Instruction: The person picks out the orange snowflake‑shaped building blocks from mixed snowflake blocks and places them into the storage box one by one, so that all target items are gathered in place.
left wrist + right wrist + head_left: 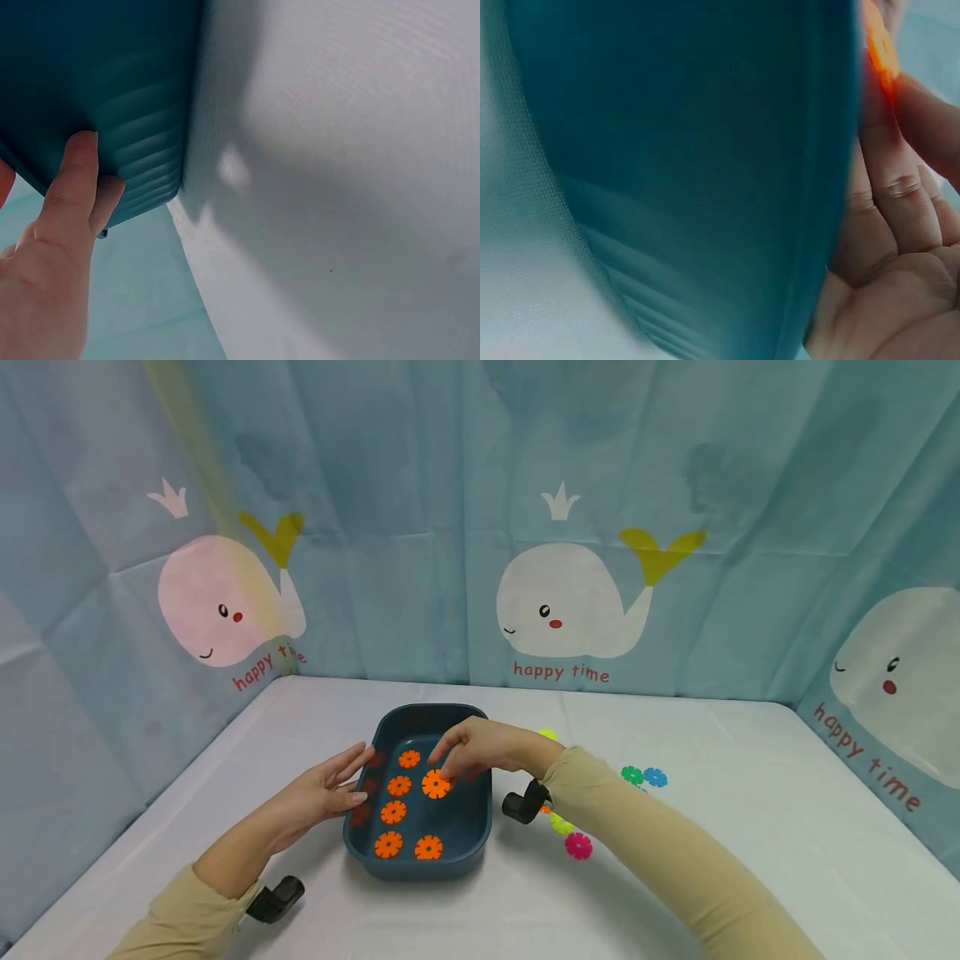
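A dark blue tub (417, 867) stands on the white cloth with several orange notched, flower-like discs (388, 844) lying inside it. My right hand (480, 745) reaches over its right side and pinches one orange flower-like disc (436, 783) between thumb and fingers. The right wrist view shows part of that disc beyond the tub's rim, beside the thumb (930, 124). At the tub's left side, my left hand (321, 789) touches the rim and outer wall with fairly straight fingers. In the left wrist view a fingertip (81, 146) rests against the ribbed wall.
Right of the tub lie loose discs on the table: a pink one (578, 846), a green one (632, 775), a blue one (656, 777) and yellow ones (561, 825). The right forearm covers part of that area. A whale-printed curtain (420, 568) hangs behind.
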{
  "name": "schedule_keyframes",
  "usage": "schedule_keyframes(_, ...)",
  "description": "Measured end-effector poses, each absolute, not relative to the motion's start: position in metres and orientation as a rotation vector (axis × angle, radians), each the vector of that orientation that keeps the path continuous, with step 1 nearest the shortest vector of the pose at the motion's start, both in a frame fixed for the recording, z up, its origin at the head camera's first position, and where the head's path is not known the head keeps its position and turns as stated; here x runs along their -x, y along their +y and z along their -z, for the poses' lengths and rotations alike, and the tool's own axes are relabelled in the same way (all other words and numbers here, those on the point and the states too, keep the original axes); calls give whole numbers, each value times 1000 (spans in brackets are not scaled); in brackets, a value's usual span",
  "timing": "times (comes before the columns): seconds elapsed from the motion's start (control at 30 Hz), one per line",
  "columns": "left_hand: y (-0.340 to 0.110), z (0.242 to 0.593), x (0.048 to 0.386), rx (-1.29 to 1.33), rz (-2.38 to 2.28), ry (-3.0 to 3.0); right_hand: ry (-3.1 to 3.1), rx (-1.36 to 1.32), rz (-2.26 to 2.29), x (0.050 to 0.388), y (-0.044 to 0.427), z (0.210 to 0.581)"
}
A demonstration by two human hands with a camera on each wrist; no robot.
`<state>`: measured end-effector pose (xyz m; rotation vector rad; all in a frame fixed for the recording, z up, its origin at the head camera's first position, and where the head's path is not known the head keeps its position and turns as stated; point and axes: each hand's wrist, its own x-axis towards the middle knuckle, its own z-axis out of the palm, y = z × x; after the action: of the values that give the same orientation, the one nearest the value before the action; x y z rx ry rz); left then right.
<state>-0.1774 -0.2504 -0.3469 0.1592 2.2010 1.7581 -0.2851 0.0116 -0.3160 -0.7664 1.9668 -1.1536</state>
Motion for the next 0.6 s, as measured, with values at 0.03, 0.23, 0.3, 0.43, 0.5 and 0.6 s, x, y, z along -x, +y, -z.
schedule_keyframes(0.03,-250,347,178,-162,-1759,2199,1984,781,1129,285,9,317)
schedule_keyframes(0.23,-250,347,177,-158,-1755,2193,2080,882,981,282,-4,325)
schedule_keyframes(0.3,-250,346,177,-154,-1753,2194,2109,903,959,281,-7,328)
schedule_keyframes(0.43,-249,345,176,-151,-1751,2194,2150,924,935,282,-14,334)
schedule_keyframes(0.5,-249,344,176,-151,-1750,2192,2165,932,918,282,-16,336)
schedule_keyframes(0.6,-249,344,176,-154,-1749,2191,2189,927,889,282,-19,338)
